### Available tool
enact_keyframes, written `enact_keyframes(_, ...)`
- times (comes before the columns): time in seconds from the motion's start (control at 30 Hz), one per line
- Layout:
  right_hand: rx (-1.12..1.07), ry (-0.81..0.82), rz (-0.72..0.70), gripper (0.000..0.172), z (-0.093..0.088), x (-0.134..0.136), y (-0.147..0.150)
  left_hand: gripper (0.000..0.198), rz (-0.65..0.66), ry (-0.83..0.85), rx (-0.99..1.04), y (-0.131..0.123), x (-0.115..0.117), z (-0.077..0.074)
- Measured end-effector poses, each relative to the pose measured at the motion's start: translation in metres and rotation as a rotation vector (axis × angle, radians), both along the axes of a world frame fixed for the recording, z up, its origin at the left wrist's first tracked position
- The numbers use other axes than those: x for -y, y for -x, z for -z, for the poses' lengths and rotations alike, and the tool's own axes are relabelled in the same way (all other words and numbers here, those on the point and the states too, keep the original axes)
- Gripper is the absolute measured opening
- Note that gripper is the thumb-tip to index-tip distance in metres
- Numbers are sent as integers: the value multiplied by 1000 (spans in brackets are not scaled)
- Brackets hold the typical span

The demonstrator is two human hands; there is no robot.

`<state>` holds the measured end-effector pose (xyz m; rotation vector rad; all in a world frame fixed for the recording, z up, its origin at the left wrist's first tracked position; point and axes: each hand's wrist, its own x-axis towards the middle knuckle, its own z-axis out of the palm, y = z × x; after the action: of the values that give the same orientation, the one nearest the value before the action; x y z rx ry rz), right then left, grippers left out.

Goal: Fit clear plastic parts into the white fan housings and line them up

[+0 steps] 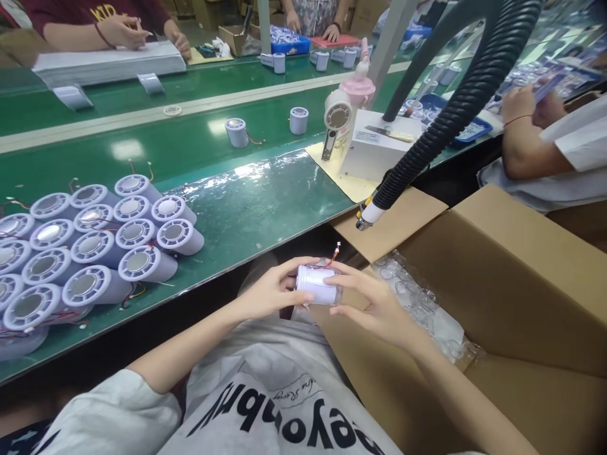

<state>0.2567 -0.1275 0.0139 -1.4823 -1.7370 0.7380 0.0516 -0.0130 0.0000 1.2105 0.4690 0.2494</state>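
Observation:
Above my lap, both hands grip one pale lavender motor housing (317,284), a short cylinder lying on its side. My left hand (277,287) closes round its left end, with the thumb along the lower edge. At the other end, the fingers and thumb of my right hand (372,297) pinch it. A clear plastic piece seems to surround its right end. Thin coloured wires with a small white connector (338,244) stick up from its top. On the bench to the left stand several similar lavender cylinders (137,262) in rows, round vented ends upward, wires trailing.
A cardboard box (531,278) holding clear plastic pieces (417,297) stands open at my right. A black ribbed hose (455,107) arches above it. On the bench are a white box-shaped device (374,151) and a handheld fan (337,114). Co-workers sit across the green conveyor (190,139) and at right.

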Motion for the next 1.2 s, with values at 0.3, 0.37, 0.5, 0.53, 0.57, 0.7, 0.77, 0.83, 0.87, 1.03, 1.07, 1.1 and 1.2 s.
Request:
enact_keyframes(0.3,-188,164,-11,44,2,8,0,76,38,-282,74,4,1,-3)
enact_keyframes(0.37,-246,206,1,45,0,9,1,75,45,-337,88,5,1,-4)
enact_keyframes(0.5,-343,255,40,45,-4,8,3,77,63,-435,97,7,0,-7)
enact_keyframes(0.53,-368,268,49,44,-4,8,4,77,65,-452,96,7,0,-7)
enact_keyframes(0.57,-396,281,57,44,-4,8,4,78,64,-468,98,7,0,-7)
enact_keyframes(0.7,-529,337,54,41,-4,7,5,79,59,-499,110,6,0,-5)
enact_keyframes(0.77,-583,368,51,41,-4,6,5,79,59,-511,106,6,0,-5)
enact_keyframes(0.83,-622,414,63,41,-2,6,6,79,60,-528,101,6,0,-5)
enact_keyframes(0.87,-641,440,71,42,-2,6,6,79,63,-531,102,6,0,-5)
enact_keyframes(1.03,-753,534,81,48,2,5,8,78,82,-529,108,6,0,-6)
enact_keyframes(1.07,-767,550,85,49,3,4,8,78,83,-534,103,7,1,-6)
enact_keyframes(1.1,-777,568,90,49,3,4,9,78,85,-540,99,7,1,-6)
enact_keyframes(1.2,-822,616,96,52,4,3,12,78,90,-555,98,8,1,-6)
